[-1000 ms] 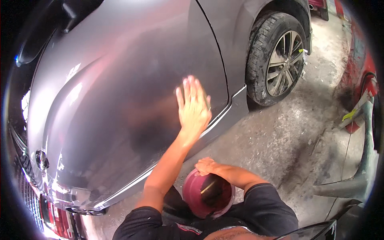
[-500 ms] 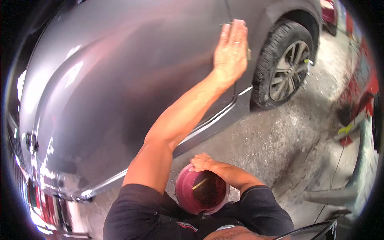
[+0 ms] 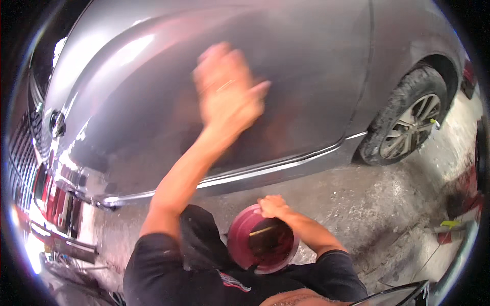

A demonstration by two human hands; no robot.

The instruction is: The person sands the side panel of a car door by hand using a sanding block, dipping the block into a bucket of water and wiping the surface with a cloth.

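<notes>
The right hand [image 3: 273,206] is curled over the far rim of a pink-red bucket [image 3: 238,239], gripping it, so that the bucket lies just nearer and to the left of the knuckles, close against the person's body. Its mouth faces up, showing a dark interior with a thin pale-yellow strip [image 3: 261,231] in it. The left hand [image 3: 225,89] is farther off and to the left, over a grey car door [image 3: 306,102]. Its back shows, the fingers lie side by side pointing away, and the thumb sticks out to the right; it is blurred, and whether the palm holds anything or presses the panel cannot be told. The door spreads out on every side of that hand, well apart from the bucket. Between the two, a bright trim strip [image 3: 286,164] runs along the door's near, lower edge. Beyond the door to the right stands a wheel [image 3: 411,126] with a dusty tyre and a spoked rim. The stained grey floor [image 3: 383,188] stretches right from the bucket, and a yellow-green piece [image 3: 450,223] shows at the far right.
</notes>
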